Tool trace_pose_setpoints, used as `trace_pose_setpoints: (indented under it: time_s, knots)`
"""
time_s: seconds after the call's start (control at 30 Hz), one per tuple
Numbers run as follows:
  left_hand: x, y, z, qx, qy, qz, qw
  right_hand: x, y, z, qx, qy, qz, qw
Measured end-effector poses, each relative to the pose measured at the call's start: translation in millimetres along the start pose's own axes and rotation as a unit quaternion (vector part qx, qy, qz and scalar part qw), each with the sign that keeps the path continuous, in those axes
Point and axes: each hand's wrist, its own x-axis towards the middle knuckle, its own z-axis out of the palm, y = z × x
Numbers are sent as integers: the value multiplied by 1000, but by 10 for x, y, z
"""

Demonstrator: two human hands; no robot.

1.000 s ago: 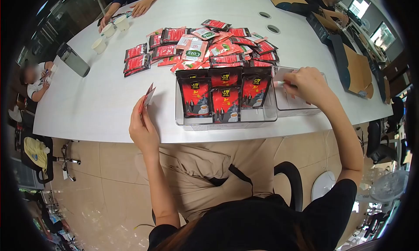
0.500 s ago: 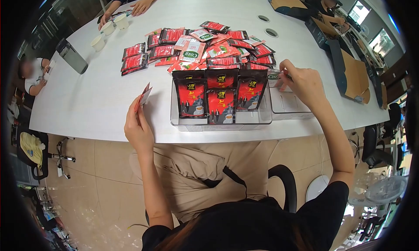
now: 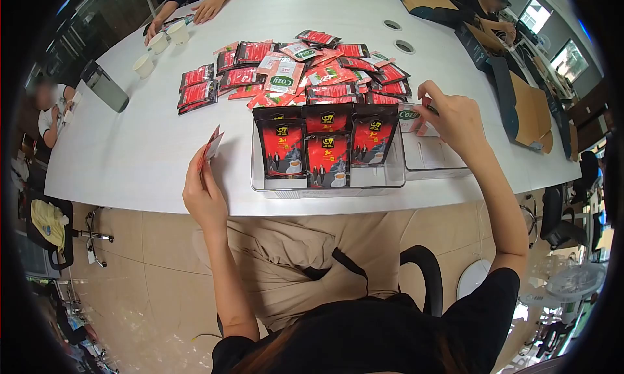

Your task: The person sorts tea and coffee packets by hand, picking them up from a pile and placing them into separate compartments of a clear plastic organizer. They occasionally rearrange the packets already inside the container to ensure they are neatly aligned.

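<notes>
1. Sachets are in both hands. The left hand (image 3: 205, 195) pinches a thin fan of red sachets (image 3: 209, 146) between thumb and fingers, just above the near part of the white table (image 3: 130, 153). They are seen almost edge-on, so their print cannot be read, and their number is hard to tell.
2. The right hand (image 3: 457, 117) has its fingertips drawn close on the end of a white sachet (image 3: 407, 114), held at the far rim of the small bin (image 3: 432, 159). The hand covers that end of the sachet and part of the bin.
3. The white sachet bears a green oval reading "Cozy". The same mark shows on a few pieces in the pile (image 3: 305, 72).
4. The coffee packs (image 3: 327, 146) are red and black with "G7" in yellow near the top. The smaller print below it is too small to read.
5. The large bin (image 3: 325, 182) is clear, rectangular plastic, just left of the small bin and touching it. The coffee packs stand upright inside in rows.
6. The pile lies behind both bins: flat, glossy packets, mostly red, overlapping loosely.
7. At the far left stand pale paper cups (image 3: 144, 64) and a dark flask (image 3: 107, 88).
8. Another person's hands (image 3: 208, 10) rest at the far edge, with the arms cut off by the frame.
9. Brown cardboard boxes (image 3: 526, 107) lie at the right.
</notes>
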Motion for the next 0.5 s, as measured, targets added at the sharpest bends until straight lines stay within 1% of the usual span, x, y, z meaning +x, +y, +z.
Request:
trace_pose_setpoints:
  time_s: [0.13,0.33,0.5]
  knots:
    - [5,7,1,-5,0,1,1000,17,42,26,-18,32,-20,999]
    - [5,18,-8,-3,-4,-7,1000,45,38,14,-25,11,-5,1000]
    - [8,21,-9,-7,-4,-6,1000,49,36,7,-23,14,-9,1000]
